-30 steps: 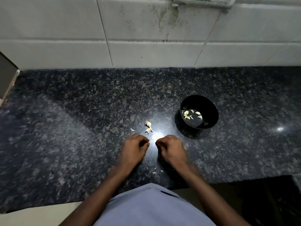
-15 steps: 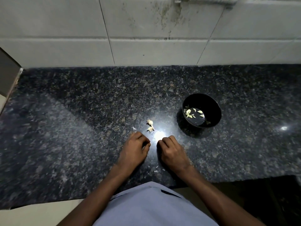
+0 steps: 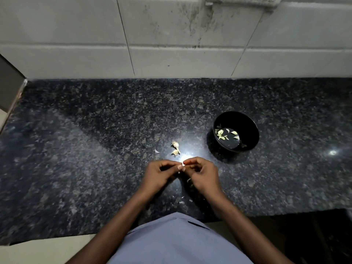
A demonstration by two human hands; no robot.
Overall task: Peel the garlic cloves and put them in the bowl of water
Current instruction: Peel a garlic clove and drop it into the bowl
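Pinching one small pale garlic clove [image 3: 183, 164] together, left hand [image 3: 159, 176] and right hand [image 3: 202, 175] hover over the speckled dark granite tabletop [image 3: 95, 149] — two unpeeled cloves [image 3: 175, 148] lie just beyond, with a round black bowl [image 3: 247, 126] of water to the right.

Single head cam, wide-angle, looking fwd and down.

Looks from above the person's chest onto the dark speckled granite counter [image 3: 95, 149], close in; the grey tiled wall [image 3: 76, 35] fills the top edge, the pale blue shirt [image 3: 177, 242] the bottom. No 2nd view.
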